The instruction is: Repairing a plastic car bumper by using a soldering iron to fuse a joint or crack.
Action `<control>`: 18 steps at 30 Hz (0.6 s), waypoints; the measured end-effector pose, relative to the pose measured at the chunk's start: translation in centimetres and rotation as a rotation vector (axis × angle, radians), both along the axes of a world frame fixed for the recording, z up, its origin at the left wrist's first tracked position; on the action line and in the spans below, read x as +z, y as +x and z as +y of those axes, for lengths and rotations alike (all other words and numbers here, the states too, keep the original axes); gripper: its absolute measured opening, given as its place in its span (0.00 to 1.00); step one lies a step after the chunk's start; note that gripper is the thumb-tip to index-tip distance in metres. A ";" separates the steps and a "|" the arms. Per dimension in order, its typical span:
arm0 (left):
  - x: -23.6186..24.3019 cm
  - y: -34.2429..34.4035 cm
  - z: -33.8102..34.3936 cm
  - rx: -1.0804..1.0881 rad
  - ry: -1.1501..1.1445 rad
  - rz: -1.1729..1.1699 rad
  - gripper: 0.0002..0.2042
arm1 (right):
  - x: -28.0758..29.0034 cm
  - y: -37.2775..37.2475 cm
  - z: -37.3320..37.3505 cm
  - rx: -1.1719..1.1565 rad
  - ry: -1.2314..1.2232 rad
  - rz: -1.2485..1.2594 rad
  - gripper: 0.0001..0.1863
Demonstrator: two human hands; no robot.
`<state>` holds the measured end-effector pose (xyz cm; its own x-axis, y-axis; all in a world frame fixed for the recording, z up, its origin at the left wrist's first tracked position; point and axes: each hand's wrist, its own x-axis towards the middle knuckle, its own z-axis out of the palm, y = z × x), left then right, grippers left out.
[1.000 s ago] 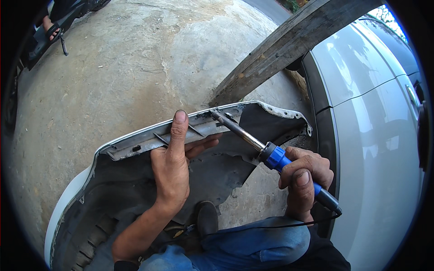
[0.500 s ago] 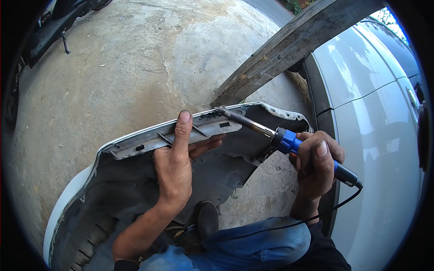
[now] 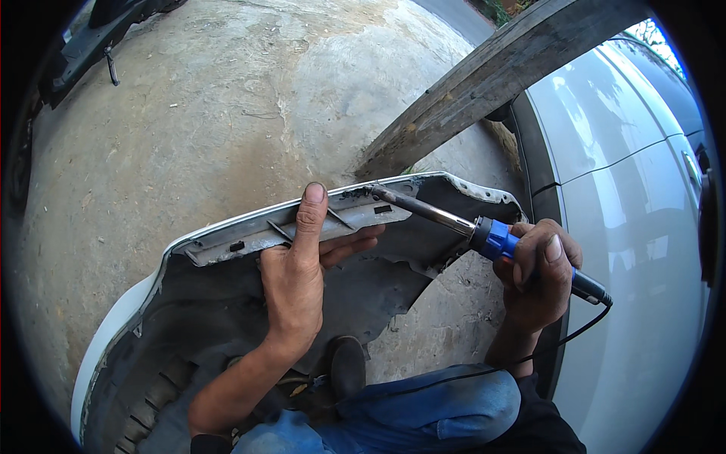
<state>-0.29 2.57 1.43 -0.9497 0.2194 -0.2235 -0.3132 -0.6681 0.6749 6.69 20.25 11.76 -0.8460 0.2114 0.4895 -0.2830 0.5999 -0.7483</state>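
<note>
A white car bumper (image 3: 198, 237), its dark inner side toward me, stands across my knees' front. My left hand (image 3: 295, 272) grips its upper flange, thumb over the top edge and fingers beneath the grey plastic bracket strip (image 3: 276, 233). In my right hand (image 3: 541, 268) is a soldering iron (image 3: 493, 237) with a blue handle, a long metal barrel and a black cord. Its dark tip rests at the flange near the top edge, right of my left thumb, where the plastic looks blackened and rough.
A grey post (image 3: 454, 98) rises just behind the bumper. To the right stands a white car (image 3: 628, 227). Part of a dark motorcycle (image 3: 91, 45) shows at the far left on the concrete floor (image 3: 204, 121). The cord (image 3: 454, 382) runs across my jeans.
The soldering iron and my right hand have shifted slightly right and down, with the tip moving a little along the flange. My left hand keeps its grip.
</note>
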 end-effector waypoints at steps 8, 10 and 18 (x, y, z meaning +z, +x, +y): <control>-0.1 0.0 -0.1 -0.009 -0.026 0.003 0.25 | -0.5 0.3 0.6 -0.030 -0.138 -0.106 0.25; 0.0 0.0 0.0 -0.011 -0.027 0.004 0.25 | -0.6 0.3 0.2 0.010 -0.119 -0.056 0.23; 0.0 0.0 -0.1 -0.005 -0.031 0.008 0.25 | -1.2 0.6 0.2 0.032 -0.086 -0.046 0.26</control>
<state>-0.31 2.48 1.45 -0.9503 0.2174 -0.2228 -0.3112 -0.6454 0.6976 7.33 20.50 10.60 -0.8743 0.2232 0.4310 -0.2651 0.5243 -0.8092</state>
